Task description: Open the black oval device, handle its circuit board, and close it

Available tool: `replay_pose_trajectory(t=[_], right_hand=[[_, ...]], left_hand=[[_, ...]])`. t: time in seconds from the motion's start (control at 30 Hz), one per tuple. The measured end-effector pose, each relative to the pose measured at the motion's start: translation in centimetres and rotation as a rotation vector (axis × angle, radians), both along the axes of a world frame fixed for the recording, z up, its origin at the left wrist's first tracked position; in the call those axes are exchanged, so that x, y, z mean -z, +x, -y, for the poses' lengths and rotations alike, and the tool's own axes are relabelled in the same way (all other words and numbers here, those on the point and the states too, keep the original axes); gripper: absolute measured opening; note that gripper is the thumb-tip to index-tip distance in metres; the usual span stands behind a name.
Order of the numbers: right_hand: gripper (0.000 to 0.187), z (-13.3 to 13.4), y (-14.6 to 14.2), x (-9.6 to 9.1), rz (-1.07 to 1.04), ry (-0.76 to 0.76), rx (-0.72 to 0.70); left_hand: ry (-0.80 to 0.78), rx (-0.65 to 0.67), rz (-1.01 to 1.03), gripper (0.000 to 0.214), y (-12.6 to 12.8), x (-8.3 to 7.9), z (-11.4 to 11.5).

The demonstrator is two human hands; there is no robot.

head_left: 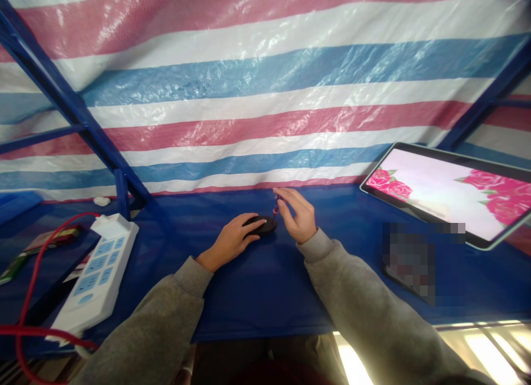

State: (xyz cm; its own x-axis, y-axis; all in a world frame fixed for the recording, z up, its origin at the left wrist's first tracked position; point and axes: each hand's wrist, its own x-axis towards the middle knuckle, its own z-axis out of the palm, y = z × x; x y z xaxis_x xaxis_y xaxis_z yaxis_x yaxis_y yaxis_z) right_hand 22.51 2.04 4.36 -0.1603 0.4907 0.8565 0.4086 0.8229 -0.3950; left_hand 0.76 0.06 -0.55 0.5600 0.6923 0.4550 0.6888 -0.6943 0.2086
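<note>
A dark, flat oval device, shaped like a computer mouse, lies on the blue surface in the middle of the view. My left hand steadies it from the left side, fingers over its top and thumb along the near edge. In my right hand a small screwdriver with a purple and red handle is pinched upright between thumb and fingers. Its lower end reaches down to the right part of the device; whether the tip sits in a screw is too small to tell.
At left stands a white power strip with a plug and a red cable. A large tablet-like screen showing roses leans at right, near a blurred dark object. Striped sheeting hangs behind, between blue frame bars.
</note>
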Motion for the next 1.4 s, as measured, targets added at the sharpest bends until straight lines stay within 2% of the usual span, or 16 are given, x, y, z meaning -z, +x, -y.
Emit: replay_pose_trajectory(t=[0.27, 0.7, 0.97, 1.23, 1.33, 1.4], right_hand=[[0.027, -0.2, -0.1, 0.1, -0.040, 0.025, 0.070], [0.028, -0.3, 0.2, 0.1, -0.093, 0.012, 0.104], [0.032, -0.2, 0.0, 0.1, -0.014, 0.011, 0.012], [0.033, 0.0, 0.1, 0.2, -0.019, 0.008, 0.011], [0.033, -0.1, 0.3, -0.1, -0.059, 0.047, 0.051], [0.031, -0.3, 0.6, -0.5, -0.114, 0.065, 0.128]], left_hand=[[0.004, -0.010, -0.018, 0.043, 0.0, 0.0, 0.1], [0.013, -0.001, -0.023, 0.043, 0.0, 0.0, 0.1], [0.039, -0.015, -0.105, 0.047, 0.5, -0.3, 0.4], [0.075, -0.049, -0.194, 0.058, 1.4, -0.7, 1.0], [0.087, -0.058, -0.226, 0.058, 1.6, -0.9, 1.1], [0.090, -0.064, -0.237, 0.058, 1.7, -1.0, 1.2]])
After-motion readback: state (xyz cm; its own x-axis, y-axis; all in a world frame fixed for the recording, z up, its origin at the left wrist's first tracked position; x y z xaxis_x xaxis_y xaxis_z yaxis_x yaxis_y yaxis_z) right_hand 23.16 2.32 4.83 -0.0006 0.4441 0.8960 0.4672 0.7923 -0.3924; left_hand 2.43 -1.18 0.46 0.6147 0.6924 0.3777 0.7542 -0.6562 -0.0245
